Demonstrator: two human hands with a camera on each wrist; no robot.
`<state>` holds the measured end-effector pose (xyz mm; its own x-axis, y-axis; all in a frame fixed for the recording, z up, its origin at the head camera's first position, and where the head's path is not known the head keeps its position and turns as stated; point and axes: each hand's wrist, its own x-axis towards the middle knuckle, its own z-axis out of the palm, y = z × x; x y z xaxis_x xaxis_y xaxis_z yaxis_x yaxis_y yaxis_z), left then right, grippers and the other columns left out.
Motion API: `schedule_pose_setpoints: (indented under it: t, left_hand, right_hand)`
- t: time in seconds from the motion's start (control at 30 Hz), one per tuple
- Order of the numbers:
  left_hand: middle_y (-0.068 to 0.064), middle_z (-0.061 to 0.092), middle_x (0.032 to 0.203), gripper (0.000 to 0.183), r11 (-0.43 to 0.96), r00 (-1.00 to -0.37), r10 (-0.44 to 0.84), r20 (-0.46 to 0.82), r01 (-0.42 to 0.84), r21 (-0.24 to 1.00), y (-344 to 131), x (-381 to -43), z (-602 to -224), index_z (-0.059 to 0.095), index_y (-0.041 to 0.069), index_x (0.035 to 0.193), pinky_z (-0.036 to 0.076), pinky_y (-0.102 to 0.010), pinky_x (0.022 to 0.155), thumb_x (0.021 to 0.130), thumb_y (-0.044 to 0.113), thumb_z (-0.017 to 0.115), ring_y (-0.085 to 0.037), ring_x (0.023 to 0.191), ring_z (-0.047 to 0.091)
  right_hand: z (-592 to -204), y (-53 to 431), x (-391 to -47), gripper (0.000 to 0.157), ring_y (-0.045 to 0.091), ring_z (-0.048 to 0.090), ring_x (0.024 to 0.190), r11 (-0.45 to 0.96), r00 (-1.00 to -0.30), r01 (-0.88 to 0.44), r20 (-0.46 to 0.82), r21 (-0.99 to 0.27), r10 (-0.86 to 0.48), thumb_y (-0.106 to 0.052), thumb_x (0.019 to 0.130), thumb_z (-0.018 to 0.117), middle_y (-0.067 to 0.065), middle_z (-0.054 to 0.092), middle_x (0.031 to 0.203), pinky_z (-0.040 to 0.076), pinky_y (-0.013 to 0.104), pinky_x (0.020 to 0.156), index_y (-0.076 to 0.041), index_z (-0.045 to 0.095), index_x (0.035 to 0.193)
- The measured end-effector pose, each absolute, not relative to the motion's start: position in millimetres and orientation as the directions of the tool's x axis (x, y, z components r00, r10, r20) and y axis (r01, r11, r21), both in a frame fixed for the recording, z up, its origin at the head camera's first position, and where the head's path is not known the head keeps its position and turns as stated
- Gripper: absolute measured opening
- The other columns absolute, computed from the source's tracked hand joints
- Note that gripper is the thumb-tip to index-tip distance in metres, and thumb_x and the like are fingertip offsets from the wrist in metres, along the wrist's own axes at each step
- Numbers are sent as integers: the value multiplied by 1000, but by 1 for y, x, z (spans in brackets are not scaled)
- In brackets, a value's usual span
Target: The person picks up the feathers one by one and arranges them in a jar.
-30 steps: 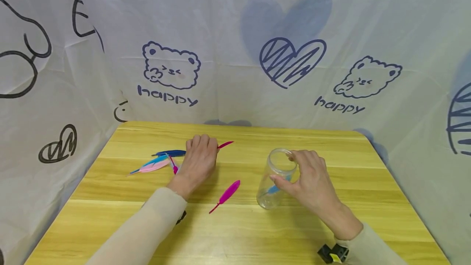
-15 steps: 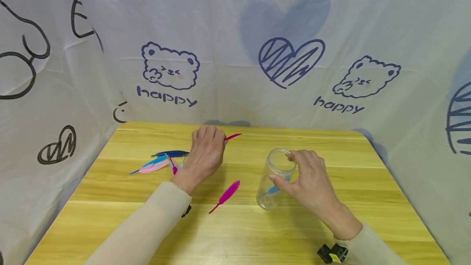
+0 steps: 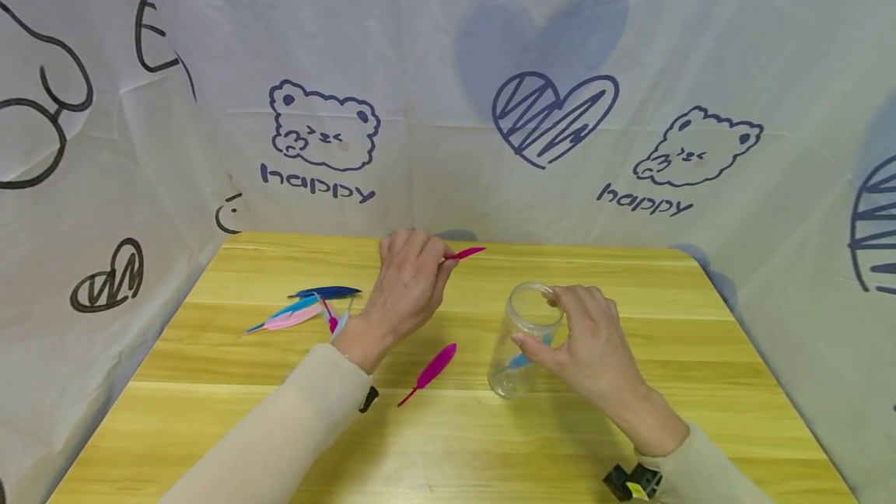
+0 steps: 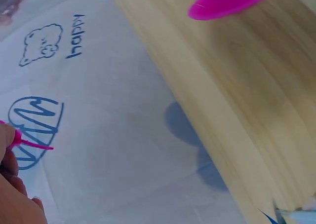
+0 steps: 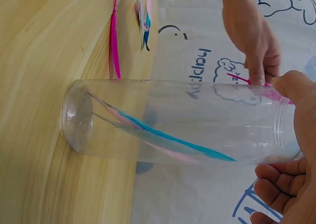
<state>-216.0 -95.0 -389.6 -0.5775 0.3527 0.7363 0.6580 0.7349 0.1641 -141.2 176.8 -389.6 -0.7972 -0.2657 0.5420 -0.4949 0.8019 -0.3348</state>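
Note:
My left hand (image 3: 409,282) pinches a magenta feather (image 3: 470,253) between thumb and fingertips, raised above the back of the table. In the left wrist view the feather's thin quill (image 4: 37,145) sticks out past the fingers. My right hand (image 3: 602,348) grips a clear, open-topped jar (image 3: 502,352) near its rim, and the jar stands slightly tilted on the table. Through its wall the right wrist view shows a blue feather (image 5: 182,143) with pink and pale feathers leaning inside. A second magenta feather (image 3: 435,366) lies on the table between my hands.
At the table's left lie a dark blue feather (image 3: 325,292), a pink feather (image 3: 294,316) and several others, partly overlapping. A white printed cloth (image 3: 434,146) hangs behind and beside the wooden table (image 3: 448,449).
My left hand has lifted the magenta feather from near the feather pile and carried it right and toward the back. My right hand and the jar have stayed still.

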Motion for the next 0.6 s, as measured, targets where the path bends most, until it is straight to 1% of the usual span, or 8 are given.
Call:
schedule_pose_setpoints:
  t: [0.07, 0.2, 0.33, 0.47, 0.6]
  left_hand:
    - [-4, 62, 93, 9, 721, -579, 340, 741, 667, 190, -92, -214, -384, 69, 9, 103, 34, -47, 84, 104, 18, 67, -28, 90, 48]
    - [-4, 71, 96, 9, 705, -602, 315, 734, 666, 244, -89, -210, -376, 73, 10, 103, 33, -48, 84, 103, 18, 69, -27, 92, 53]
    - [-4, 76, 98, 11, 703, -617, 310, 723, 661, 263, -88, -209, -370, 76, 10, 104, 33, -46, 83, 103, 19, 70, -26, 93, 56]
    - [-3, 78, 97, 10, 708, -606, 324, 727, 665, 239, -86, -209, -367, 76, 10, 104, 33, -46, 82, 102, 19, 72, -26, 93, 59]
    - [-1, 73, 95, 7, 732, -571, 365, 736, 665, 153, -84, -208, -364, 75, 13, 103, 34, -46, 81, 101, 20, 73, -26, 92, 57]
  right_hand:
    - [-390, 177, -141, 63, 32, 59, 101, 802, -792, -499, 549, -328, -268, -41, 75, 92, 12, 67, 106, 43, 52, 89, -4, 63, 118]
    - [-390, 177, -142, 64, 32, 59, 101, 802, -786, -503, 556, -323, -270, -41, 75, 93, 12, 67, 106, 43, 52, 89, -4, 63, 117]
    - [-390, 177, -142, 63, 32, 59, 101, 802, -790, -501, 551, -326, -269, -41, 75, 93, 12, 67, 106, 43, 52, 89, -4, 63, 117]
    - [-390, 177, -142, 63, 33, 59, 100, 803, -794, -497, 546, -330, -267, -41, 75, 93, 12, 67, 106, 43, 52, 89, -5, 63, 118]
    - [-390, 178, -142, 63, 33, 59, 100, 802, -793, -497, 549, -332, -264, -41, 74, 93, 11, 67, 105, 43, 52, 88, -5, 63, 117]
